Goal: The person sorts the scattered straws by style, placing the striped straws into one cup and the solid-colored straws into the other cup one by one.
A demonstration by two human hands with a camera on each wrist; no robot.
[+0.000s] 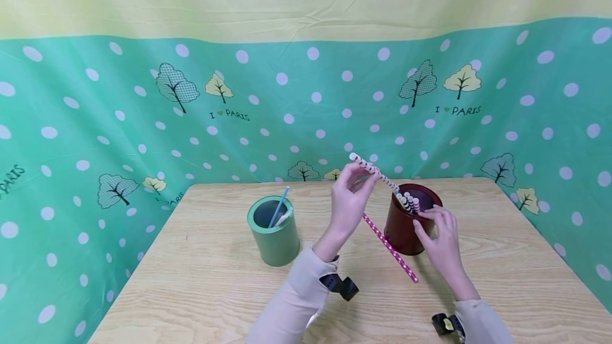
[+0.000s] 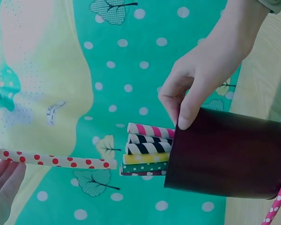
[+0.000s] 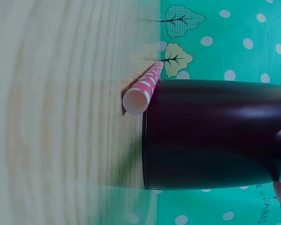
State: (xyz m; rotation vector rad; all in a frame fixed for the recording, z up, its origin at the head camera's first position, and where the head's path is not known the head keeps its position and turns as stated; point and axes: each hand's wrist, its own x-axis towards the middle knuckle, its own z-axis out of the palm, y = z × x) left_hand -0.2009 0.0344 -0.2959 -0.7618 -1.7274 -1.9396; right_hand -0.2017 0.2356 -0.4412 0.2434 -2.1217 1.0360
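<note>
My left hand [image 1: 359, 175] pinches a white straw with red dots [image 1: 375, 172] and holds it slanted in the air. Its lower end is close to the tops of several patterned straws [image 1: 409, 201] standing in a dark red cup [image 1: 400, 232]. In the left wrist view the dotted straw [image 2: 56, 161] ends just short of those straws [image 2: 147, 150]. My right hand [image 1: 432, 223] grips the cup's rim on its right side, with thumb and fingers [image 2: 185, 105] over the edge of the cup [image 2: 229, 157]. A pink straw with white dots [image 1: 389, 248] lies on the table against the cup's left side.
A green cup [image 1: 274, 231] holding a blue straw [image 1: 279, 207] and a white one stands on the wooden table [image 1: 201, 280], left of my left arm. A polka-dot green cloth backdrop [image 1: 306, 105] closes off the table's far edge and sides.
</note>
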